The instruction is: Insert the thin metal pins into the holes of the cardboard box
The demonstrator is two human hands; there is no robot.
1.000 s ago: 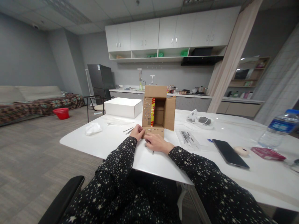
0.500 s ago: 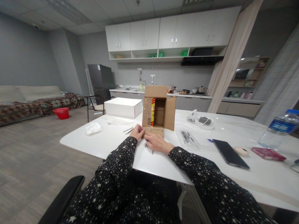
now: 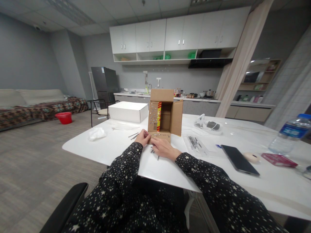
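Observation:
An upright cardboard box point(image 3: 166, 116) faces me on the table with its flaps spread. Small shiny pieces dot its left flap, and a row of them lines the lower flap point(image 3: 162, 136). My left hand point(image 3: 143, 138) is closed at the left edge of that lower flap, its fingertips pinching the cardboard. Beside it, my right hand point(image 3: 163, 148) has bent fingers pressed together over the flap's near edge; whatever they hold is too small or hidden. Thin dark metal pins point(image 3: 158, 158) lie under and in front of my right hand. More thin rods point(image 3: 133, 136) rest left of my left hand.
A white box point(image 3: 128, 112) stands behind on the left, near a crumpled tissue point(image 3: 96, 134). To the right are a clear plastic packet point(image 3: 196, 145), a white cable item point(image 3: 209, 125), a black phone point(image 3: 239, 159), a pink box point(image 3: 279, 160) and a water bottle point(image 3: 290, 134).
The fingers of my right hand have shifted very slightly at the flap, showing a little more of the pins beneath. My left hand and the box stay in place.

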